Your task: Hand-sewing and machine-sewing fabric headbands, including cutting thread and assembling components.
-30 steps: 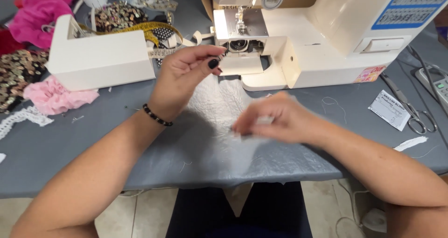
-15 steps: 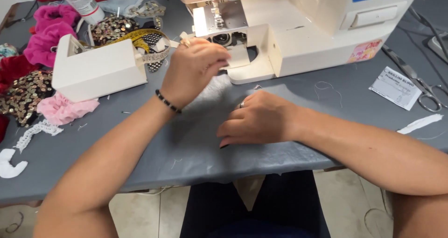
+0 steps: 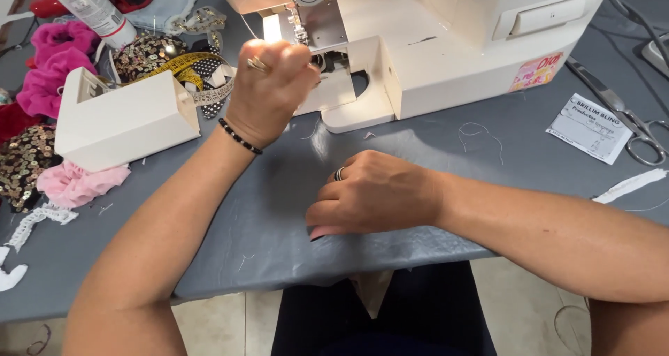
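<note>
I sit at a grey table (image 3: 488, 161) that fills most of the frame; pale tiled floor (image 3: 223, 321) shows along the bottom edge beneath it.

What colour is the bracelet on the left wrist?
Black beads; the bracelet shows best in the head view.

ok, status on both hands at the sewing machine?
Left hand fisted at the needle area. Right hand flat on grey table. Fabric not visible.

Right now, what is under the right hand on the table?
The right hand lies flat on the grey table cover. A small pink edge shows under the fingers; the rest is covered, so I cannot identify it.
</note>
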